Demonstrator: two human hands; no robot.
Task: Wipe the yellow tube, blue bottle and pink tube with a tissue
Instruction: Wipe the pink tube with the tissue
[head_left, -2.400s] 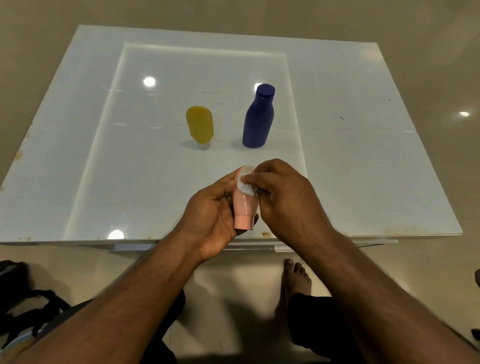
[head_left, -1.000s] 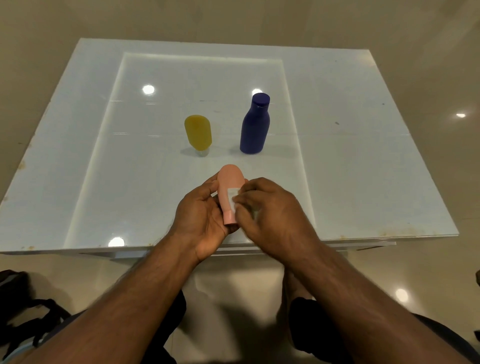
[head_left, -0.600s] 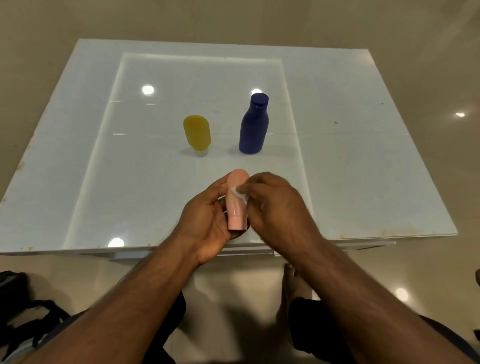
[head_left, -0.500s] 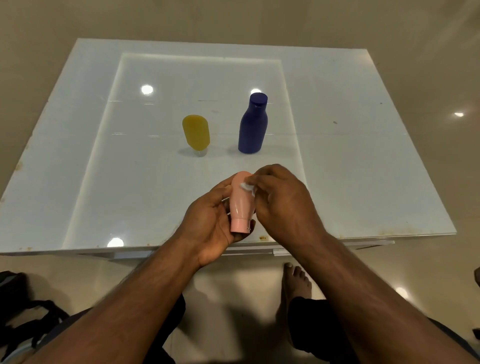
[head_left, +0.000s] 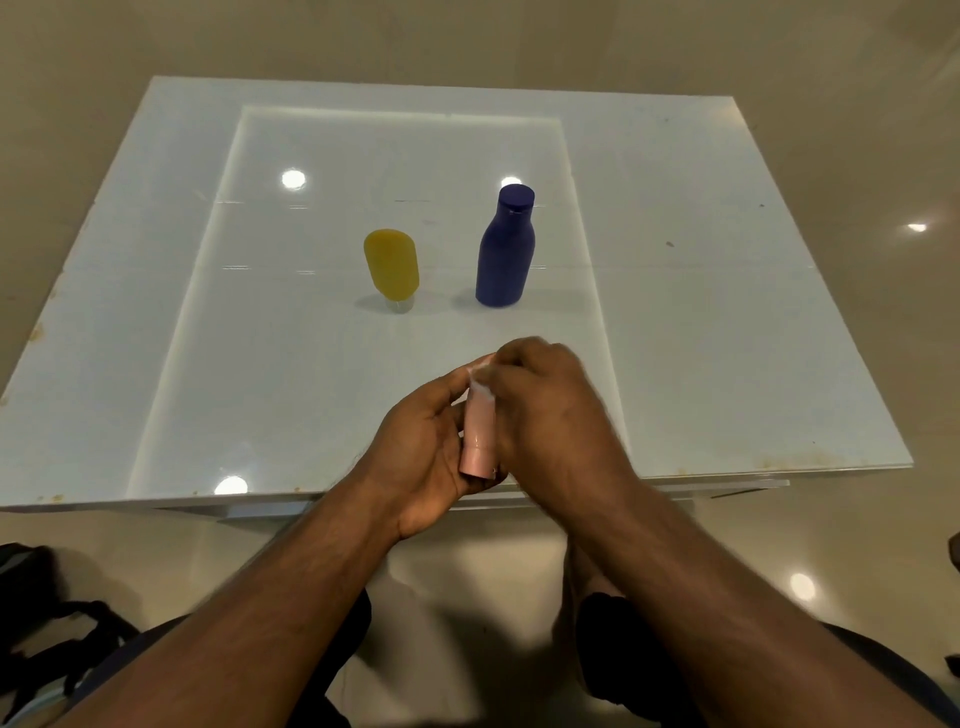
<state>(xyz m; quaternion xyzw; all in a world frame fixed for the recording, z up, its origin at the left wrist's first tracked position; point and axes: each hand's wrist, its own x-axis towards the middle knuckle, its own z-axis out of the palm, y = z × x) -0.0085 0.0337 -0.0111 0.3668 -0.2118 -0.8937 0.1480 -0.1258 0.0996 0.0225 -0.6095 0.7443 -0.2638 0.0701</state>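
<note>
My left hand (head_left: 421, 457) grips the pink tube (head_left: 479, 436) cap-down above the bench's (head_left: 727, 338) near edge while my right-hand fingers (head_left: 511, 364), pinching the tissue (head_left: 480, 382), have slid up to its far end, so this stroke looks nearly finished.

No text, label, brand, number or sign can be read anywhere: the rounded yellow plastic tube (head_left: 391, 269), the dark blue plastic bottle (head_left: 505, 249) and the small pink plastic tube (head_left: 478, 435) show plain surfaces, and the white glossy counter (head_left: 727, 322) bears no markings.
</note>
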